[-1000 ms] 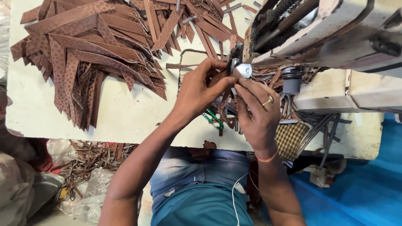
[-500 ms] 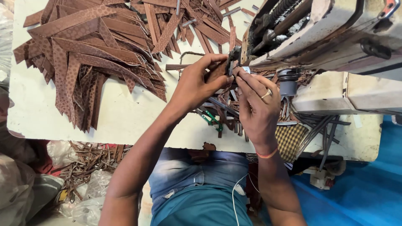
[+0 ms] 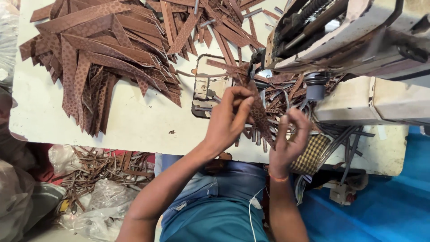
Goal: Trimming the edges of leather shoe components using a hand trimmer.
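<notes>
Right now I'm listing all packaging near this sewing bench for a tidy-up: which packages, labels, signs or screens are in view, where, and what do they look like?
No labels, signs or screens show.
Clear plastic bags: on the floor at lower left below the white table, crumpled, see-through, beside brown strip scraps.
One more clear bag: at the table's far left edge, mostly out of view.

Matt, textured brown leather strip

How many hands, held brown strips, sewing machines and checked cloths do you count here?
hands: 2 (left hand, right hand)
brown strip held by the left hand: 1
sewing machine: 1
checked cloth: 1
Total: 5
</notes>
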